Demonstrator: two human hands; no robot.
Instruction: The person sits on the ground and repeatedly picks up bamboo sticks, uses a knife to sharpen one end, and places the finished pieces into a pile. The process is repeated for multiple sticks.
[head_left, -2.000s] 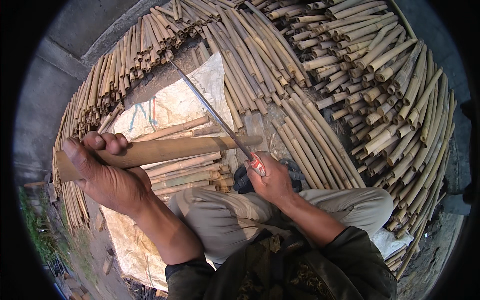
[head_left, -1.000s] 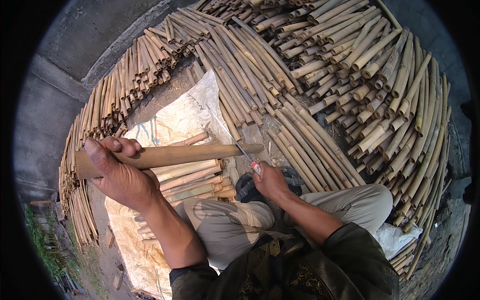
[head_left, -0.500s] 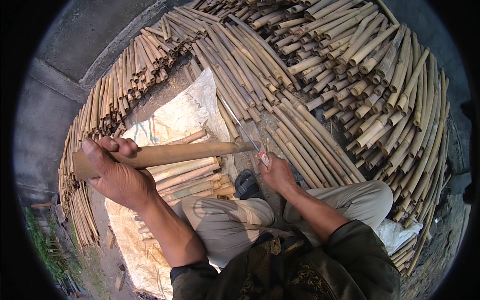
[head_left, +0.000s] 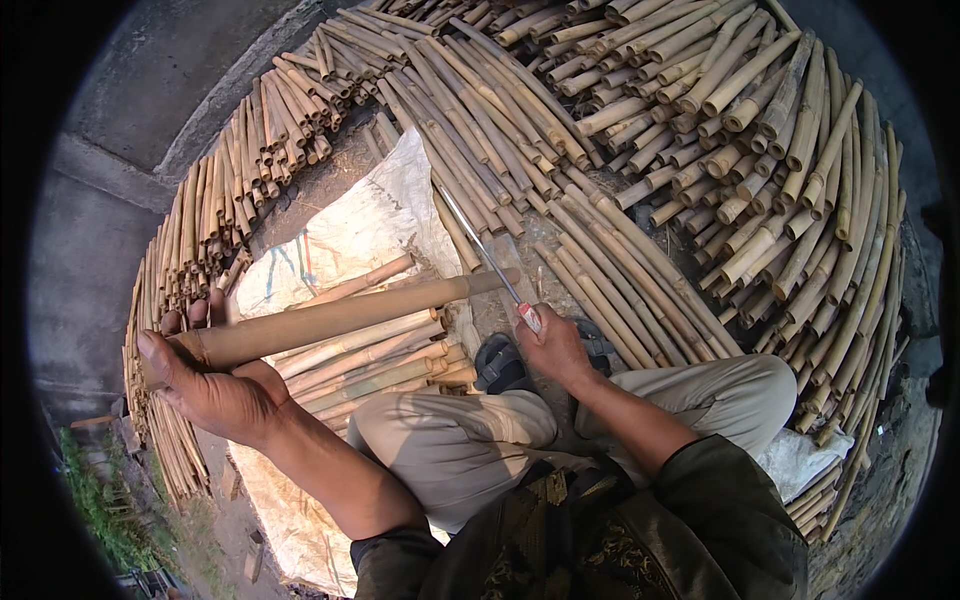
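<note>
My left hand (head_left: 225, 385) is closed around the left end of a brown bamboo pole (head_left: 340, 322), thumb on the near side and fingertips showing past the far side. The pole slants up to the right, above the sacking, and its far end (head_left: 508, 279) lies by the metal shaft in my right hand. Closed as well, my right hand (head_left: 555, 348) grips the red and white handle (head_left: 529, 318) of a long, thin metal tool (head_left: 482, 247). Its shaft points away and to the left; its exact kind is unclear.
Several cut bamboo pieces (head_left: 365, 365) lie on a pale woven sack (head_left: 370, 215) at my left. More bamboo stacks (head_left: 250, 150) line the far left wall, and a large pile (head_left: 760, 170) rises at the right. Poles (head_left: 630, 270) lie beyond my sandalled feet (head_left: 502, 362).
The left end of the pole and my left hand have lowered a little, and a node now shows by my fingers. The pole's far end sits slightly higher and farther right. My right hand has barely moved.
</note>
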